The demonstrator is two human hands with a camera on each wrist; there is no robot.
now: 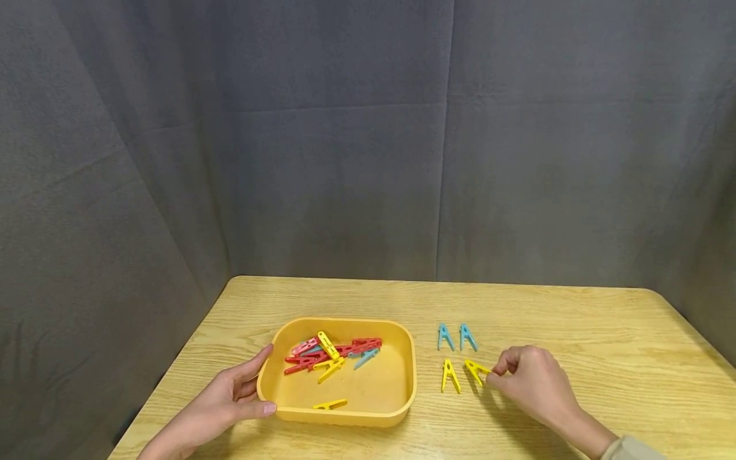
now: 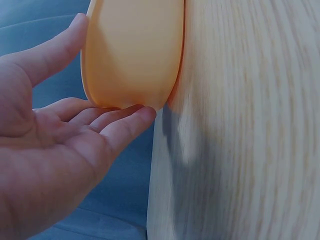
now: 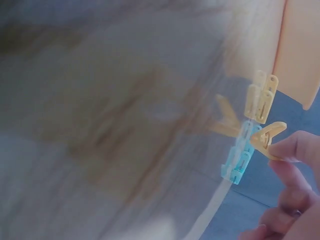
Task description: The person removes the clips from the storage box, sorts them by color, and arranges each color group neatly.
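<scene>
From the head view, I saw my left hand (image 1: 221, 401) lying open against the near left corner of the yellow tray (image 1: 402, 370), thumb on the near rim and fingers straight along the left wall. The tray sat on the wooden table (image 1: 575, 332) and held a loose pile of red, pink, yellow and blue clothespins (image 1: 330, 354), with one yellow clothespin alone (image 1: 330, 404) near the front wall. Right of the tray, two blue clothespins (image 1: 457, 337) lay side by side, and nearer to me a yellow clothespin (image 1: 450, 376) lay below them. My right hand (image 1: 531, 383) pinched a second yellow clothespin (image 1: 476, 371) just beside it, fingertips closed on its right end.

The left wrist view showed my fingers (image 2: 120, 125) straight and relaxed, touching the tray's rounded corner (image 2: 132, 55).

The right wrist view was blurred; I could make out my fingertips (image 3: 295, 150) pinching the yellow peg (image 3: 267, 137), with a blue one (image 3: 237, 165) and another yellow one (image 3: 261, 100) close by.
</scene>
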